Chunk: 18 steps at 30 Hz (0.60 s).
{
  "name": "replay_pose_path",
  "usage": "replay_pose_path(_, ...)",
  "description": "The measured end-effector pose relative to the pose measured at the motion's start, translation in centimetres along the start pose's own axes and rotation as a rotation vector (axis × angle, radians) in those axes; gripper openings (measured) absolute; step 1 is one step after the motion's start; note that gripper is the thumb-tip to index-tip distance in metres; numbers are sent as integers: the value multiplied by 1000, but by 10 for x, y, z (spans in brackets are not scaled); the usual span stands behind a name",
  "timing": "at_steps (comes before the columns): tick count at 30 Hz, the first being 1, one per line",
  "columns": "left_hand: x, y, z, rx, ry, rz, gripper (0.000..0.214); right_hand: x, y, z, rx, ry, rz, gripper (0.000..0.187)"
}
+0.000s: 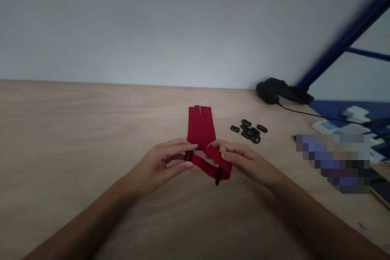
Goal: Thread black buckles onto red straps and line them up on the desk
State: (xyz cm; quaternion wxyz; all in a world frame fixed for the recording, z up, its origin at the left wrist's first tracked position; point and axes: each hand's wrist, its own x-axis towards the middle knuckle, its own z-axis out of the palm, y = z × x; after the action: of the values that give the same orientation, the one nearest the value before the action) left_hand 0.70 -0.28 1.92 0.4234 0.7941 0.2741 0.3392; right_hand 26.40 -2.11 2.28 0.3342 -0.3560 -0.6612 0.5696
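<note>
Several red webbing straps lie side by side on the wooden table, running away from me. Both hands pinch one red strap that loops just above the table. My left hand grips its left end, where a small black slider sits on the strap. My right hand holds the right part, where a second black slider hangs at the loop's lower edge.
A small pile of black plastic sliders lies to the right of the straps. A black device with a cable sits at the back right by the wall. Papers and a blurred patch lie on the blue surface at the far right.
</note>
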Motion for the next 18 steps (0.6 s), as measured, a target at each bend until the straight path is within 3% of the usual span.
replay_pose_path(5,-2,-5,6,-11,-23,-21,40,0,6,16,167,15,119,30)
replay_pose_path(11,-1,-2,4,86,-114,-18,37,2,-3,29,25,-47,182,28)
replay_pose_path(15,2,6,-1,149,-240,6,32,4,-2,20,-59,-105,226,11)
replay_pose_path(18,2,6,-12,205,-229,36,26,2,-4,4,-82,-119,246,10)
